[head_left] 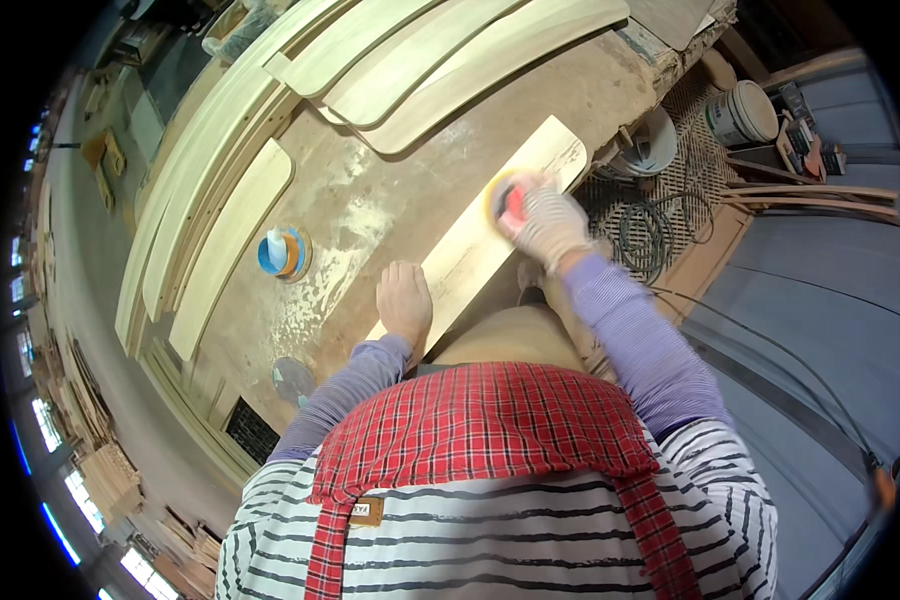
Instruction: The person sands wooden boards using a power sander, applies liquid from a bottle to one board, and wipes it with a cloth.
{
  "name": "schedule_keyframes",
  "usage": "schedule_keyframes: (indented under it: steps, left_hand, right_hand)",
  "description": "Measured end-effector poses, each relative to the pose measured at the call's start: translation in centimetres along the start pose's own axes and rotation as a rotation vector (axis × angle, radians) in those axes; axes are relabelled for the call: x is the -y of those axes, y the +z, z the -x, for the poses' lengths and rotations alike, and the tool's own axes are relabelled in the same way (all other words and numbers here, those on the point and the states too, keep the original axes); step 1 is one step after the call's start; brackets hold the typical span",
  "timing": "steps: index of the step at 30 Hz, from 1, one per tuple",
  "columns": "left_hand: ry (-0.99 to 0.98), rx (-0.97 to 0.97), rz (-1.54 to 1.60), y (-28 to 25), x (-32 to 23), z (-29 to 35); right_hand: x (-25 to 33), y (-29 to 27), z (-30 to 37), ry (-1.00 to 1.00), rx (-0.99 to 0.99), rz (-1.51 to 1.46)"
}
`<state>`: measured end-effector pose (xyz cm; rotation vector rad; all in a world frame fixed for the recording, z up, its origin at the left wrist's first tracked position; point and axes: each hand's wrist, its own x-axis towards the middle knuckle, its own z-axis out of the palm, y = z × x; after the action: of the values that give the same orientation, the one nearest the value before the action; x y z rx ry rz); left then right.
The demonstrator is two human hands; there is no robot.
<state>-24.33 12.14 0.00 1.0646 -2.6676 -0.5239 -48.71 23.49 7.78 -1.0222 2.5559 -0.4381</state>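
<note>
A long pale wooden board (pixel 460 262) with a rounded far corner lies slantwise on the worktable. My left hand (pixel 405 303) is closed over its near left part, fingers together and pressed on the wood. Farther up the board, my gloved right hand (pixel 552 222) grips a round red and yellow sanding pad (pixel 510 203) against the face. Motion blurs this pad, and its underside is hidden. Dark, rough streaks show on the board near its far end and along the middle.
Several shaped pale boards (pixel 440 75) lie at the table's far side and left. A blue-rimmed tub (pixel 278 253) with a white bottle stands left of my left hand. Buckets (pixel 742 112) and a coiled hose (pixel 645 240) are on the right, beyond the table edge.
</note>
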Motion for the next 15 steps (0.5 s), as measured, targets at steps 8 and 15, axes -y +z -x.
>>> schedule_keyframes:
  steps: [8, 15]
  left_hand:
    - [0.026, -0.022, 0.033, -0.7, -0.4, -0.4]
    - [0.011, 0.009, -0.002, -0.1, -0.3, -0.6]
  right_hand:
    - [-5.1, -3.0, -4.5, 0.247, -0.093, -0.210]
    - [-6.2, -5.2, -5.3, 0.199, -0.113, -0.016]
